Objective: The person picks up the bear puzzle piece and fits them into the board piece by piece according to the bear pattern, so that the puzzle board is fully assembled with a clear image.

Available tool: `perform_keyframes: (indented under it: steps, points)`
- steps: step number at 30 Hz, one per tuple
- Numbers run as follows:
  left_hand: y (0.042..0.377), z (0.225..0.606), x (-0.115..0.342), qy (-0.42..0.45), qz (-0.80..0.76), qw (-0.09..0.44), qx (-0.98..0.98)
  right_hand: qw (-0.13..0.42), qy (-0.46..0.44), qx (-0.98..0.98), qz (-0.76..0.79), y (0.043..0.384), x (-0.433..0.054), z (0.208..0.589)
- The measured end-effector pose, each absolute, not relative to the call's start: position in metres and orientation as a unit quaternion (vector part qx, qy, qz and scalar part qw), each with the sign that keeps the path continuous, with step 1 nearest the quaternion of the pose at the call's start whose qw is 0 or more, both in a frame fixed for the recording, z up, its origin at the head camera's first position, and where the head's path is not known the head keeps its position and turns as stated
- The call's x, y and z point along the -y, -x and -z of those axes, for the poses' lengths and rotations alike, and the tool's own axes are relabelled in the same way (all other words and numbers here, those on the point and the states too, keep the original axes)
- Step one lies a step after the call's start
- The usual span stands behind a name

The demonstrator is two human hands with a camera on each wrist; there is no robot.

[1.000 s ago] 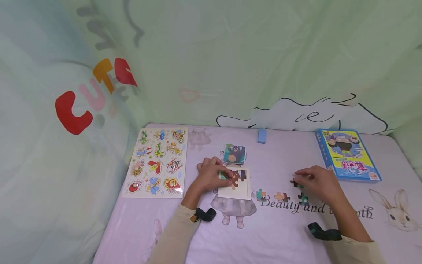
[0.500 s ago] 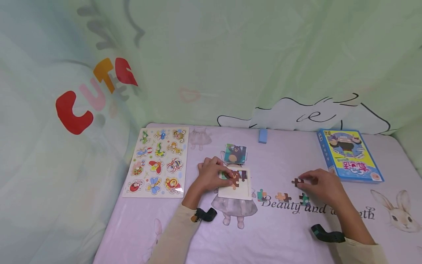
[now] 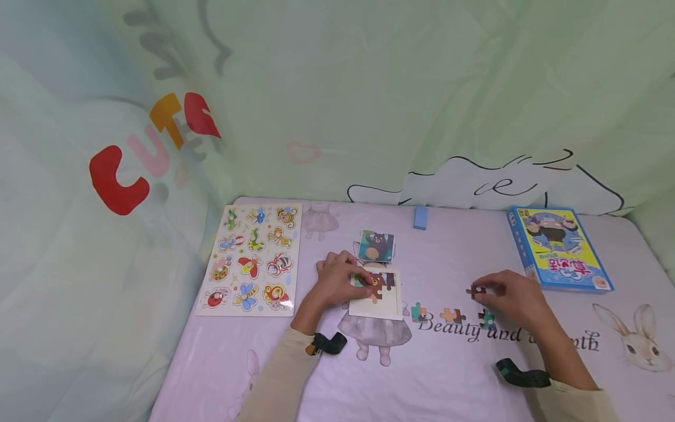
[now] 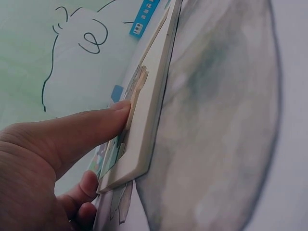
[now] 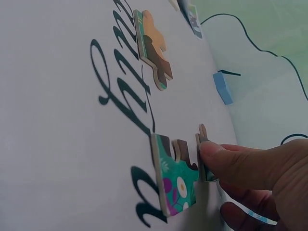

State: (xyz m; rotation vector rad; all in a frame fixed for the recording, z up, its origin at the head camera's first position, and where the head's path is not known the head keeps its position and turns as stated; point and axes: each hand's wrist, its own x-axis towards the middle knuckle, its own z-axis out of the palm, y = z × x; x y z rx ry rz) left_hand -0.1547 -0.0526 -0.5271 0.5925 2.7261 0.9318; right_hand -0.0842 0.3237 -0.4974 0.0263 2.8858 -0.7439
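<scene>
My left hand (image 3: 334, 281) is at the left side of a cream puzzle board (image 3: 364, 308) partly filled with bear pieces. Its thumb (image 4: 113, 118) rests on the pieces, and the other fingers curl by the board's edge. Further right, my right hand (image 3: 514, 299) pinches a brown puzzle piece (image 3: 474, 291) between thumb and fingers. That piece stands tilted in the right wrist view, partly covered by the thumb. Just below it lies a teal flowered piece (image 5: 180, 192). An orange-and-brown piece (image 3: 452, 315) and a teal-and-orange piece (image 3: 419, 312) lie in a row toward the board.
Behind the board lies a square bear picture (image 3: 376, 246). An insect knob-puzzle board (image 3: 248, 261) is at the left, a blue-and-yellow box (image 3: 561, 249) at the right. A small blue block (image 3: 419, 217) sits near the table's back edge, before a green curtain (image 3: 401, 88).
The right hand has shifted slightly right and down, and the brown piece in its fingers shows more fully. The left hand stays in place on the puzzle board.
</scene>
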Motion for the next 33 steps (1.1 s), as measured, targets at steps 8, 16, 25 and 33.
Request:
perform_keyframes:
  steps: [8, 16, 25, 33]
  points:
    - [0.155, 0.527, 0.052, -0.200, -0.315, 0.103, -0.922, 0.086, -0.004, -0.963, 0.255, 0.085, -0.323, 0.497]
    - [0.155, 0.528, 0.052, -0.196, -0.316, 0.104, -0.922, 0.093, -0.007, -0.960, 0.263, 0.084, -0.319, 0.492]
    - [0.155, 0.529, 0.052, -0.197, -0.317, 0.104, -0.922, 0.095, 0.000, -0.957, 0.274, 0.084, -0.307, 0.478]
    - [0.155, 0.529, 0.053, -0.199, -0.315, 0.102, -0.922, 0.095, 0.038, -0.946, 0.308, 0.088, -0.286, 0.478]
